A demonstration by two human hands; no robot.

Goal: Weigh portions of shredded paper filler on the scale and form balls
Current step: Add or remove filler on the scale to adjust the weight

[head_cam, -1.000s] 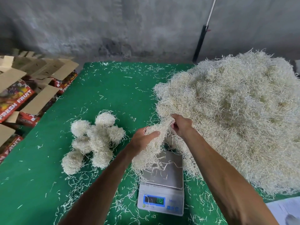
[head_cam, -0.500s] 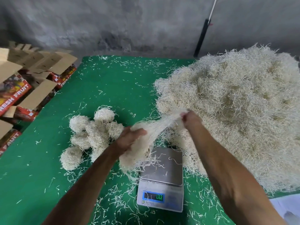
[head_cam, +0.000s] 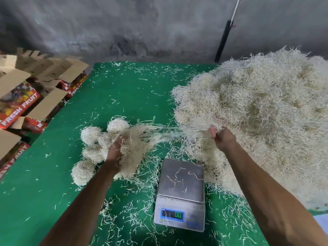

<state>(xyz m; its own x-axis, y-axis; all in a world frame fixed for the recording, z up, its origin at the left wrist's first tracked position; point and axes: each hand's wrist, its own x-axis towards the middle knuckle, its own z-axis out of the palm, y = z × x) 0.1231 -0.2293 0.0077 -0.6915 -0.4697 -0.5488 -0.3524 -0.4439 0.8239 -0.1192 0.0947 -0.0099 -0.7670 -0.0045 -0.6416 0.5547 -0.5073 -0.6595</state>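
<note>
A big pile of pale shredded paper filler (head_cam: 262,121) covers the right side of the green table (head_cam: 124,96). My left hand (head_cam: 116,153) grips a loose portion of filler (head_cam: 136,144), held above the table left of the scale. Thin strands stretch from that portion to my right hand (head_cam: 222,137), which pinches filler at the pile's edge. The grey digital scale (head_cam: 181,194) stands in front of me, its pan bearing only a few stray strands, its blue display lit. Several finished filler balls (head_cam: 92,137) lie clustered behind my left hand.
Open cardboard fruit boxes (head_cam: 23,103) are stacked beside the table's left edge. A grey wall runs behind, with a black-and-white pole (head_cam: 225,34) leaning on it. Loose shreds litter the green cloth around the scale.
My hands have pulled apart: the left carried its portion leftward away from the scale, the right stayed at the pile, and the filler between them has stretched into thin strands.
</note>
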